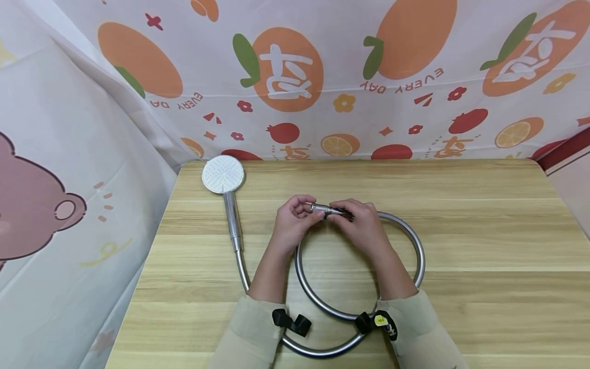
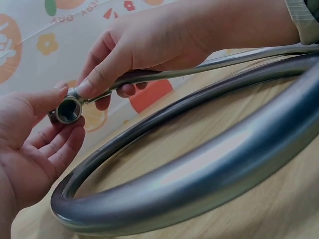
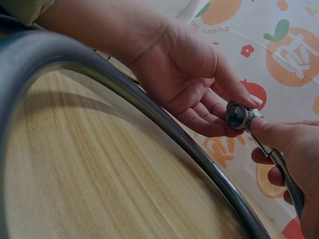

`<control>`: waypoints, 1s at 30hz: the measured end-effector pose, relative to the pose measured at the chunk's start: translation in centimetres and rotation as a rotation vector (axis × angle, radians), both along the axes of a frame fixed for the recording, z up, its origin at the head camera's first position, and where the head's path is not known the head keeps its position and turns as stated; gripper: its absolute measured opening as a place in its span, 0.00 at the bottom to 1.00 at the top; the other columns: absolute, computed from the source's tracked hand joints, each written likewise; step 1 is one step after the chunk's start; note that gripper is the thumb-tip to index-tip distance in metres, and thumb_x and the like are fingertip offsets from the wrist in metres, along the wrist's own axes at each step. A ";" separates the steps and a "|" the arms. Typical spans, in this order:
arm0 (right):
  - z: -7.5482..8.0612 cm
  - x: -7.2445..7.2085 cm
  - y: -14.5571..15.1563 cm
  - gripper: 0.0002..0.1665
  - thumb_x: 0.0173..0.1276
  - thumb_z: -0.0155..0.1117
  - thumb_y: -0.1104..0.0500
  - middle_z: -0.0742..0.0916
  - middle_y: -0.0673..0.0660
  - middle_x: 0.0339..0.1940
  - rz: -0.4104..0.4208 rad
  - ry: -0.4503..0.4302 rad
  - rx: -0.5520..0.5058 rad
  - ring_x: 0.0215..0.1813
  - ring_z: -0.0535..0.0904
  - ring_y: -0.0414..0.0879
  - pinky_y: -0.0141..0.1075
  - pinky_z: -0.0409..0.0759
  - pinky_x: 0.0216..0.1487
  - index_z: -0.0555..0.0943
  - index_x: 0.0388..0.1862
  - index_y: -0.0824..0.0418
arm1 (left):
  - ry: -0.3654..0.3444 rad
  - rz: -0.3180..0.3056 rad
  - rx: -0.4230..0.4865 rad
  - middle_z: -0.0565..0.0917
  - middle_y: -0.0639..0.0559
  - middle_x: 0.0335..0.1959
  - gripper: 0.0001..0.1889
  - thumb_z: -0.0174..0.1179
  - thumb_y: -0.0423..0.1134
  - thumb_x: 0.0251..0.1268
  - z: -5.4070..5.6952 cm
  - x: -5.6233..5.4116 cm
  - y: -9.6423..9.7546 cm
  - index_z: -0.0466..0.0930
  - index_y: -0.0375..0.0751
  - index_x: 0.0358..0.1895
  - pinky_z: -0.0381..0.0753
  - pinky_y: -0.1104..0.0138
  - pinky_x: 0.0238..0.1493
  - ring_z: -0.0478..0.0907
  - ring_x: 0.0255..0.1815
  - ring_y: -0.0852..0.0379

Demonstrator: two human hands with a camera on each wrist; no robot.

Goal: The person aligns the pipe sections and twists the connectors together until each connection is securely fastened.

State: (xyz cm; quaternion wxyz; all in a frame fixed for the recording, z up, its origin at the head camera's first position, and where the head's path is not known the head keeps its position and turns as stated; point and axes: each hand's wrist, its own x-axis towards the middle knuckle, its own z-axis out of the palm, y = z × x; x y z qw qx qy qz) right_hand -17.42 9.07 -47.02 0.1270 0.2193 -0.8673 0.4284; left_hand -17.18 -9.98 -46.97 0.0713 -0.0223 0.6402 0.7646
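Observation:
My left hand [image 1: 295, 220] holds a small metal fitting [image 2: 69, 110] between its thumb and fingers. The fitting has a round threaded opening, which faces the camera in both wrist views. At its other side, my right hand [image 1: 361, 225] pinches the end of the grey metal shower hose [image 1: 420, 256], with the thumb right at the fitting. Fingers partly hide the join between hose and fitting. From there the hose loops round on the wooden table, passes under the forearms and runs to a chrome hand shower [image 1: 232, 220], which lies at the left.
The hand shower's round white spray face [image 1: 223, 174] points up near the table's back left corner. Behind the wooden table [image 1: 498, 241] hangs a fruit-print cloth [image 1: 341, 56]. Another cloth with a cartoon figure [image 1: 37, 205] hangs at the left.

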 end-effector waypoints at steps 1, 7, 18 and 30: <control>0.0 0.0 0.0 0.17 0.60 0.73 0.53 0.90 0.51 0.43 0.001 -0.001 0.002 0.46 0.85 0.46 0.38 0.67 0.43 0.86 0.47 0.55 | 0.003 0.000 0.002 0.84 0.51 0.34 0.23 0.67 0.25 0.58 0.0 0.0 0.0 0.71 0.24 0.56 0.86 0.68 0.41 0.83 0.34 0.59; 0.1 0.0 0.0 0.16 0.61 0.72 0.52 0.90 0.52 0.44 0.001 -0.007 0.014 0.47 0.86 0.46 0.38 0.67 0.42 0.86 0.47 0.55 | 0.032 0.006 -0.008 0.83 0.50 0.34 0.23 0.67 0.24 0.57 0.2 0.1 0.1 0.72 0.23 0.55 0.86 0.69 0.39 0.82 0.33 0.59; 0.2 -0.1 0.0 0.14 0.62 0.72 0.53 0.91 0.52 0.41 0.013 -0.019 -0.010 0.44 0.86 0.45 0.39 0.69 0.43 0.86 0.46 0.55 | 0.093 0.013 -0.034 0.82 0.50 0.34 0.21 0.68 0.24 0.57 0.3 0.2 0.0 0.73 0.22 0.53 0.83 0.73 0.38 0.80 0.35 0.59; 0.3 -0.1 0.1 0.13 0.64 0.70 0.53 0.91 0.50 0.40 0.054 -0.113 -0.083 0.41 0.86 0.41 0.38 0.81 0.44 0.86 0.46 0.55 | 0.161 0.006 -0.080 0.82 0.48 0.37 0.18 0.68 0.24 0.56 0.3 0.3 0.0 0.76 0.25 0.50 0.82 0.74 0.41 0.80 0.38 0.58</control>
